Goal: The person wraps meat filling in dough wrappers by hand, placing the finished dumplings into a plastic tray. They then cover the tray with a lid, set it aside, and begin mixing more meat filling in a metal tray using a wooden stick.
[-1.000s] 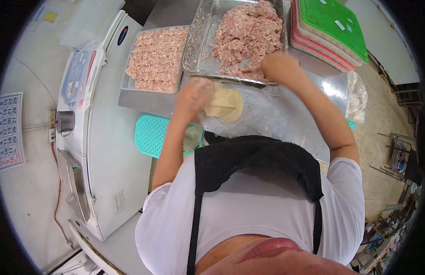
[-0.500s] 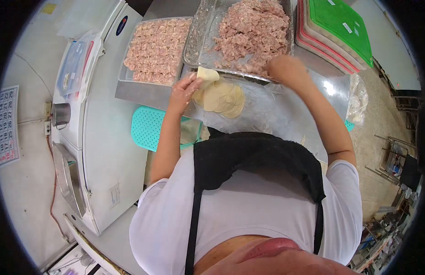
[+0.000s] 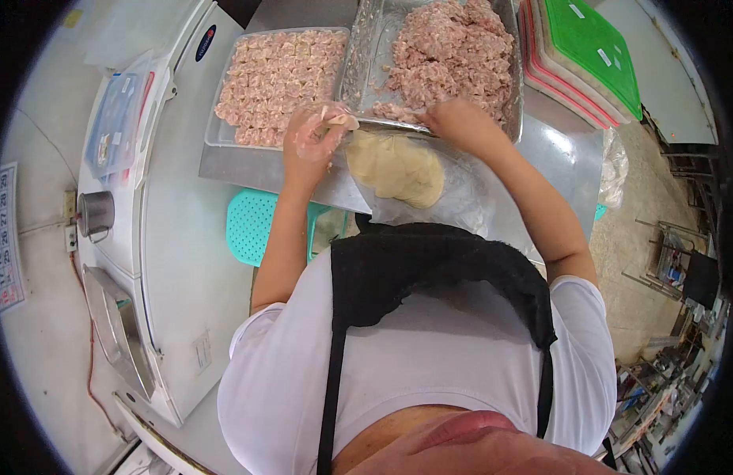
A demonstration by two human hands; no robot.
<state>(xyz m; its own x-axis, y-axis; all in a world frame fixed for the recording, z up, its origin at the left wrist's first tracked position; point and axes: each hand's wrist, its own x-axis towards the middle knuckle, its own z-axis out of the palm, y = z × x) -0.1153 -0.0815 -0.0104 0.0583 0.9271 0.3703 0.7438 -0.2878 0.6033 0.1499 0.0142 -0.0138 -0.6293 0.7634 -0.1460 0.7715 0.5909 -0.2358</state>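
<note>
i see a steel table [image 3: 248,168] w/ a meat tray [image 3: 365,55] on it and a dumpling tray [image 3: 221,141] just left of that. the wrapper stack [image 3: 398,166] lies below the meat tray, nearer the body. l hand [image 3: 312,136] is cupped shut round one wrapper [image 3: 340,120], just left of the stack. r hand [image 3: 460,123] is at the meat tray's near rim, fingers on mince; grip i can't tell.
</note>
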